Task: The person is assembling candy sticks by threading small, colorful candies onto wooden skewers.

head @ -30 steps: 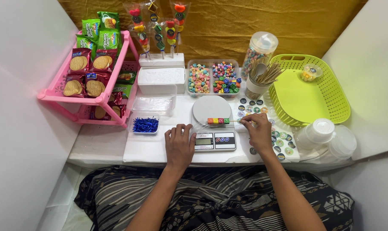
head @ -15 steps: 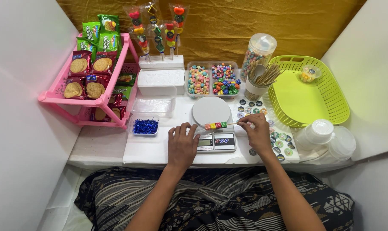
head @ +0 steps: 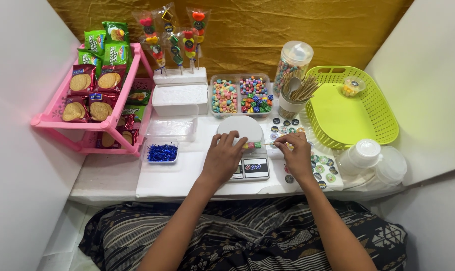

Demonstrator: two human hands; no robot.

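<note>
Mustard-gold cloth backdrop (head: 297, 25), white side walls (head: 17, 75), white tabletop (head: 107, 175).

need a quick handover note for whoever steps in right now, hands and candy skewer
Left hand: on the kitchen scale, fingers at the candy end of the skewer.
Right hand: pinching the bare end of the skewer.
Things: skewer lies across the scale; tray of loose candies behind it; cup of bare sticks to the right; wrapped finished skewers stand in the white foam block.
Done: a few candies threaded on.
Left: most of the stick is bare; it is not wrapped.
</note>
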